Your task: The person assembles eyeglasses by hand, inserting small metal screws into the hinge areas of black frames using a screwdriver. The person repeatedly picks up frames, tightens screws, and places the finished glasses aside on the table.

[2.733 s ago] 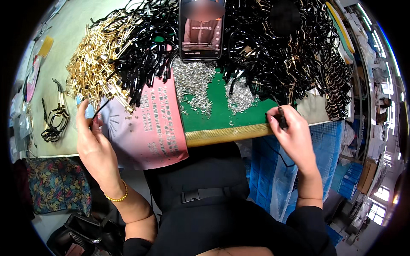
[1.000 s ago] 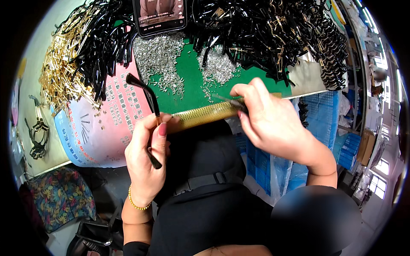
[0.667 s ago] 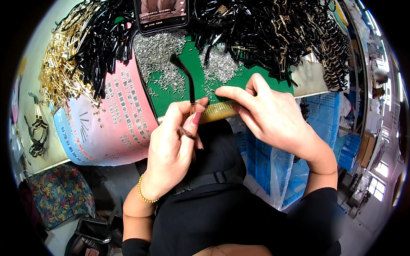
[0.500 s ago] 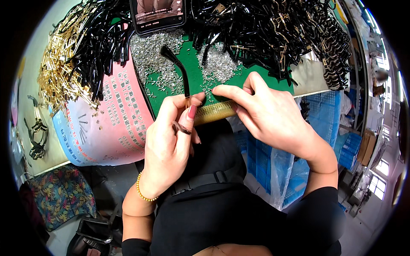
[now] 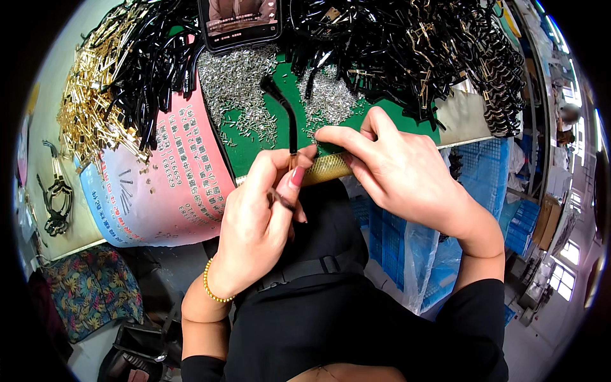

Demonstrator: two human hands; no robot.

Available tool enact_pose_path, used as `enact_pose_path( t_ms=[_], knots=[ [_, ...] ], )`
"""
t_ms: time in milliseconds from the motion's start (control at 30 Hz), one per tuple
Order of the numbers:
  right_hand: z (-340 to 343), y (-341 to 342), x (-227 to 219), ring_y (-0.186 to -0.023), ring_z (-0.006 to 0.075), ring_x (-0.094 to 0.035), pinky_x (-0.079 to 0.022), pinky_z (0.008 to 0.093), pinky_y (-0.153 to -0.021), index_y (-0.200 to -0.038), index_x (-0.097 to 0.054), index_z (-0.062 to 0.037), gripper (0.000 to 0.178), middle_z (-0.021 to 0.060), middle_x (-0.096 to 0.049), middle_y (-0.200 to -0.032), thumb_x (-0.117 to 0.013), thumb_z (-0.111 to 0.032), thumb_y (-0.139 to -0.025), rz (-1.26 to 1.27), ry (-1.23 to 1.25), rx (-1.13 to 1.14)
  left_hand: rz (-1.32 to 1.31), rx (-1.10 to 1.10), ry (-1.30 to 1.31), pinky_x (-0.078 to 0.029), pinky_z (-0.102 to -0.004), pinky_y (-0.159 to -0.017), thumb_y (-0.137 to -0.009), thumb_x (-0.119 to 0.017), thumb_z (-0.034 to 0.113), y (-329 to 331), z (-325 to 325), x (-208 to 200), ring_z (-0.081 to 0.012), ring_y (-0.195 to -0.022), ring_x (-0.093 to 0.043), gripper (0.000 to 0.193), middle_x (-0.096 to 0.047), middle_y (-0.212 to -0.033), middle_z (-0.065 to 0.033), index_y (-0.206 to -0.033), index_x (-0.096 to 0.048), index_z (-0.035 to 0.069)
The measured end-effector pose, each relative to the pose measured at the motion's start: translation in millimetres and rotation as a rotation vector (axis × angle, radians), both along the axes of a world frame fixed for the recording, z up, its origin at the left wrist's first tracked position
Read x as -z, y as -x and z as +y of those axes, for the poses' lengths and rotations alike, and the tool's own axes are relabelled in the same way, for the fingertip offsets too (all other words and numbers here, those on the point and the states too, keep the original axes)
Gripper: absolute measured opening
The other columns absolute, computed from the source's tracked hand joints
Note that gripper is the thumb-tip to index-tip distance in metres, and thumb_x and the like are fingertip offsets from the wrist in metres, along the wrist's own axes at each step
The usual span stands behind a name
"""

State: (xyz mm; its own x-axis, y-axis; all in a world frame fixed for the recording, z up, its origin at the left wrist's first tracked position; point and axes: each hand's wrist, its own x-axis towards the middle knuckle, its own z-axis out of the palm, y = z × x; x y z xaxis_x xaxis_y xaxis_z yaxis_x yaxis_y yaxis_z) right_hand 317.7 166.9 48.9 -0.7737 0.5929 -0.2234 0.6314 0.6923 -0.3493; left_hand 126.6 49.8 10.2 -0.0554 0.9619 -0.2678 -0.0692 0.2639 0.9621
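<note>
My left hand (image 5: 258, 207) is closed on a black eyeglass temple arm (image 5: 289, 118), pinching its metal end between thumb and forefinger. The curved black tip stands up above the fingers. A dark end shows below the thumb. On the green mat (image 5: 245, 156), my right hand (image 5: 407, 172) has its index finger stretched to the near edge of a pile of tiny silver metal pins (image 5: 331, 95). Its thumb is apart from that finger, beside a yellow mesh-patterned strip (image 5: 324, 169) along the mat's edge. No held thing can be made out there.
A phone (image 5: 242, 25) stands at the back. Black temple arms (image 5: 394, 51) are heaped behind the mat, with gold-ended ones (image 5: 95, 102) at the left. A second silver pin pile (image 5: 238, 83) lies near the phone. Blue crates (image 5: 484, 175) stand at the right.
My left hand has moved slightly to the right with the temple arm, toward my right hand. My right hand stays nearly in place.
</note>
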Motion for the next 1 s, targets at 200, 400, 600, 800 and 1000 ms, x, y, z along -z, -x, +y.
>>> enact_pose_path(
  t_ms=[200, 400, 600, 800, 1000],
  knots=[
    [1.7, 4.2, -3.0, -0.067, 0.0287, -0.064, -0.053, 0.0399, -0.058, -0.138, -0.057, -0.0282, 0.047, 0.0106, -0.053, -0.094, -0.062, -0.012, -0.094, -0.09, -0.003, -0.05, 0.098, -0.113, -0.021, -0.051, -0.0235, -0.06, -0.11, -0.05, 0.015, 6.5, -12.8, -0.2, -0.0084, -0.061, -0.06, 0.02, -0.075, -0.104, -0.0099, -0.121, -0.055, -0.001],
    [5.9, 9.2, -14.7, -0.073, 0.032, -0.069, -0.056, 0.0431, -0.064, -0.142, -0.05, -0.0236, 0.049, 0.017, -0.058, -0.095, -0.057, -0.013, -0.095, -0.076, 0.168, -0.069, 0.35, -0.14, -0.066, -0.051, -0.0253, -0.058, -0.106, -0.056, 0.011, 13.0, -12.7, 8.6, -0.0095, -0.061, -0.063, 0.023, -0.073, -0.082, -0.0071, -0.126, -0.064, 0.001],
    [3.8, 35.8, -38.8, -0.06, 0.0139, -0.064, -0.054, 0.0285, -0.053, -0.151, -0.033, -0.0129, 0.047, 0.0069, -0.057, -0.091, -0.045, -0.016, -0.105, 0.146, 1.288, 0.359, 0.434, -0.154, -0.148, -0.051, -0.0272, -0.056, -0.104, -0.059, 0.009, 10.6, -11.5, 12.4, -0.0118, -0.059, -0.063, 0.023, -0.073, -0.081, -0.0075, -0.125, -0.065, 0.002],
    [2.0, 40.0, -37.0, -0.055, 0.0099, -0.061, -0.05, 0.0243, -0.046, -0.153, -0.031, -0.0135, 0.049, 0.0029, -0.055, -0.086, -0.046, -0.011, -0.106, 0.189, 1.32, 0.436, 0.475, -0.194, -0.241, -0.053, -0.0305, -0.058, -0.1, -0.064, 0.005, 7.5, -12.4, 23.5, -0.0189, -0.061, -0.067, 0.025, -0.073, -0.082, -0.0108, -0.125, -0.065, 0.0],
    [7.0, 30.9, -30.4, -0.057, 0.0119, -0.063, -0.052, 0.0266, -0.048, -0.148, -0.026, -0.0068, 0.05, 0.0072, -0.057, -0.096, -0.049, -0.02, -0.106, 0.218, 1.468, 0.423, 0.919, -0.193, -0.553, -0.052, -0.033, -0.059, -0.092, -0.069, -0.001, 7.9, -12.4, 40.2, -0.0244, -0.065, -0.068, 0.033, -0.069, -0.079, -0.0121, -0.124, -0.065, -0.004]
  ],
)
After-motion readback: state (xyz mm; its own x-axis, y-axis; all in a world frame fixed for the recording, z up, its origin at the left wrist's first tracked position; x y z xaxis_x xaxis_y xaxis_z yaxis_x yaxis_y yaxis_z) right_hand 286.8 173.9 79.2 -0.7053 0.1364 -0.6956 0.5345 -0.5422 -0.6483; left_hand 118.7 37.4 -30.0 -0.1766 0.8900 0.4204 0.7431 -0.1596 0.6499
